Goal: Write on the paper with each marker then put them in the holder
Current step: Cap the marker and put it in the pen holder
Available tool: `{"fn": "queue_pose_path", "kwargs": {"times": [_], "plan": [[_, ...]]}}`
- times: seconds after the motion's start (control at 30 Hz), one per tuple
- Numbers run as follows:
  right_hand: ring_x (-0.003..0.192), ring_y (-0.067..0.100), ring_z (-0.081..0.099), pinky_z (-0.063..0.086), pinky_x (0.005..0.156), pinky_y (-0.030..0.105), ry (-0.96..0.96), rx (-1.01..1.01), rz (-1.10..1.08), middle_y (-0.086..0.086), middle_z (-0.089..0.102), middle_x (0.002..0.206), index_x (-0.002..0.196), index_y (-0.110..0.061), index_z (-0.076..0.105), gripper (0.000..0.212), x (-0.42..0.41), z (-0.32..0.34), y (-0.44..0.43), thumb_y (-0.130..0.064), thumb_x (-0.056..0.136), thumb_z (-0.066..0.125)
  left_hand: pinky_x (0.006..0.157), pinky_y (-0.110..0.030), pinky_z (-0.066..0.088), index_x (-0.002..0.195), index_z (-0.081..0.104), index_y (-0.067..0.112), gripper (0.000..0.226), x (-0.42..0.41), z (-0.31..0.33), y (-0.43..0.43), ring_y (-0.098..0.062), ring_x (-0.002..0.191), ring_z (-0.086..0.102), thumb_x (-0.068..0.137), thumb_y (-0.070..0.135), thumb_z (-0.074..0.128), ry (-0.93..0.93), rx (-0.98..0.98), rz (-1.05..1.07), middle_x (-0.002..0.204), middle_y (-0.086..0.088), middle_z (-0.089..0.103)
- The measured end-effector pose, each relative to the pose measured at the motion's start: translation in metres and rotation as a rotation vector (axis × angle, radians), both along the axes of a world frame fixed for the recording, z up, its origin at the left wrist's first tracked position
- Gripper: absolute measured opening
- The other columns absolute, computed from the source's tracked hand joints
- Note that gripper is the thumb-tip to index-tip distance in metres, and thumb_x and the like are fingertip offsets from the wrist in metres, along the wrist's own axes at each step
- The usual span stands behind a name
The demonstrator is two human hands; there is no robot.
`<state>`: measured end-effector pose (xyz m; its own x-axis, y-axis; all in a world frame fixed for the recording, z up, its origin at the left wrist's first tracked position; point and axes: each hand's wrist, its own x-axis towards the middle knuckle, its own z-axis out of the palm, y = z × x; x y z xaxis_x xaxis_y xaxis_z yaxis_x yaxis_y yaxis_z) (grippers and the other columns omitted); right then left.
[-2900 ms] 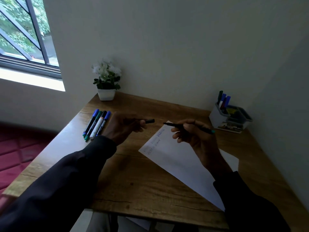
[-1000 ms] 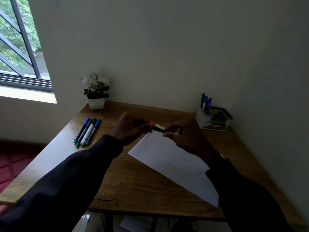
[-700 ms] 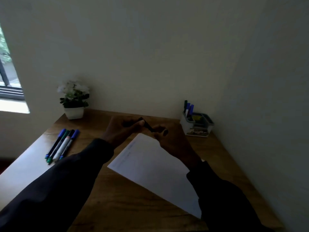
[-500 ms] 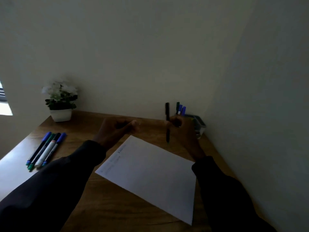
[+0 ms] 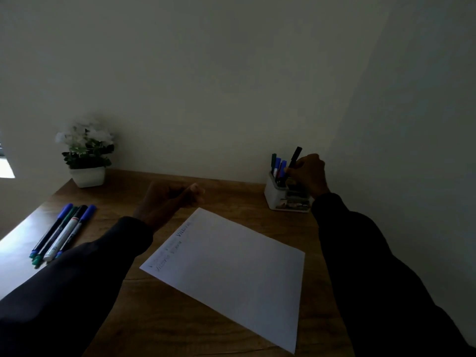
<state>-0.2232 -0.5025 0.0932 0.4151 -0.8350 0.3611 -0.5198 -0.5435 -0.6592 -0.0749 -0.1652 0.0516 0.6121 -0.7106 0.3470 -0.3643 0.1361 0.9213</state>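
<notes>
A white sheet of paper (image 5: 231, 269) lies slanted on the wooden desk (image 5: 159, 318), with a few written lines near its left corner. My right hand (image 5: 307, 175) grips a black marker (image 5: 294, 158) upright, its lower end inside the white holder (image 5: 275, 194) at the back right. Three other markers (image 5: 277, 163) stand in that holder. My left hand (image 5: 170, 202) hovers above the desk left of the paper's top corner, fingers loosely curled and holding nothing. Several markers (image 5: 63, 231) lie side by side at the desk's left.
A small white pot with white flowers (image 5: 86, 153) stands at the back left corner. Walls close the desk in at the back and on the right. A bright window edge (image 5: 3, 168) shows at the far left.
The cap went back on the black marker. My right hand carried it right to the holder and lowered its end in. My left hand let go and stayed. The view swung right.
</notes>
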Motion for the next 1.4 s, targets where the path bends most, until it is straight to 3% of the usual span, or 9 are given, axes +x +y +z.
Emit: {"fn": "queue_pose_path", "kwargs": {"times": [0.1, 0.27, 0.4, 0.57, 0.67, 0.93, 1.13, 1.23, 1.4], "plan": [[0.075, 0.026, 0.069, 0.056, 0.065, 0.032, 0.055, 0.056, 0.014, 0.017, 0.071, 0.082, 0.082, 0.006, 0.074, 0.035, 0.005, -0.01, 0.001, -0.022, 0.071, 0.092, 0.07, -0.015, 0.055, 0.097, 0.072, 0.012, 0.02, 0.004, -0.005, 0.0, -0.01, 0.083, 0.071, 0.091, 0.023, 0.057, -0.004, 0.032, -0.001, 0.09, 0.002, 0.075], [0.087, 0.031, 0.071, 0.057, 0.066, 0.034, 0.094, 0.108, 0.02, 0.021, 0.073, 0.096, 0.094, 0.006, 0.074, 0.04, 0.008, -0.021, 0.003, -0.022, 0.071, 0.091, 0.068, -0.015, 0.055, 0.095, 0.071, 0.017, 0.015, 0.006, -0.01, -0.001, -0.009, 0.08, 0.07, 0.093, 0.021, 0.057, -0.017, 0.048, 0.008, 0.088, 0.006, 0.074], [0.064, 0.018, 0.06, 0.044, 0.05, 0.024, 0.137, 0.111, 0.045, 0.021, 0.073, 0.09, 0.09, 0.007, 0.073, 0.034, 0.008, -0.026, 0.004, -0.021, 0.077, 0.086, 0.069, -0.016, 0.055, 0.094, 0.072, 0.02, 0.015, 0.008, -0.01, -0.001, -0.006, 0.08, 0.07, 0.091, 0.025, 0.058, -0.014, 0.066, 0.013, 0.086, 0.009, 0.074], [0.055, 0.011, 0.053, 0.045, 0.056, 0.028, 0.12, 0.091, 0.037, 0.011, 0.065, 0.074, 0.084, 0.009, 0.073, 0.032, 0.008, -0.024, 0.007, -0.02, 0.079, 0.084, 0.066, -0.012, 0.053, 0.094, 0.071, 0.018, 0.015, 0.007, -0.009, -0.001, -0.008, 0.077, 0.07, 0.092, 0.022, 0.057, -0.006, 0.055, 0.018, 0.084, 0.009, 0.074], [0.069, 0.023, 0.062, 0.05, 0.06, 0.032, 0.079, 0.057, 0.025, 0.01, 0.064, 0.074, 0.084, 0.009, 0.073, 0.03, 0.01, -0.022, 0.011, -0.019, 0.081, 0.083, 0.064, -0.01, 0.052, 0.093, 0.071, 0.018, 0.014, 0.005, -0.006, 0.0, -0.005, 0.077, 0.07, 0.092, 0.022, 0.057, -0.01, 0.06, 0.025, 0.082, 0.014, 0.074], [0.095, 0.035, 0.07, 0.052, 0.065, 0.031, 0.092, 0.14, -0.082, 0.025, 0.071, 0.107, 0.105, 0.01, 0.066, 0.044, 0.014, -0.02, 0.018, -0.021, 0.079, 0.084, 0.063, -0.008, 0.05, 0.096, 0.071, 0.015, 0.016, 0.008, -0.004, 0.01, -0.004, 0.079, 0.07, 0.092, 0.023, 0.058, -0.001, 0.062, 0.052, 0.087, 0.011, 0.073], [0.091, 0.031, 0.07, 0.044, 0.053, 0.024, 0.05, 0.148, -0.114, 0.023, 0.071, 0.108, 0.104, 0.008, 0.067, 0.047, 0.011, -0.021, 0.022, -0.022, 0.075, 0.087, 0.062, -0.008, 0.05, 0.094, 0.071, 0.019, 0.014, 0.013, -0.003, 0.023, -0.003, 0.078, 0.07, 0.089, 0.026, 0.06, -0.028, 0.072, 0.079, 0.079, 0.016, 0.073], [0.101, 0.033, 0.065, 0.046, 0.065, 0.03, -0.088, 0.074, -0.162, 0.021, 0.064, 0.118, 0.115, 0.003, 0.056, 0.056, 0.008, -0.022, 0.037, -0.024, 0.076, 0.087, 0.061, -0.007, 0.05, 0.096, 0.07, 0.018, 0.014, 0.018, -0.004, 0.035, -0.002, 0.077, 0.069, 0.09, 0.024, 0.059, -0.047, 0.084, 0.093, 0.078, 0.009, 0.073], [0.094, 0.031, 0.067, 0.054, 0.075, 0.037, -0.203, -0.069, -0.063, 0.016, 0.069, 0.103, 0.102, -0.003, 0.064, 0.027, 0.012, -0.014, 0.077, -0.013, 0.082, 0.079, 0.059, -0.008, 0.05, 0.097, 0.07, 0.019, 0.017, 0.031, -0.005, 0.063, -0.003, 0.08, 0.069, 0.089, 0.028, 0.059, -0.005, 0.104, 0.126, 0.081, 0.01, 0.073]]}}
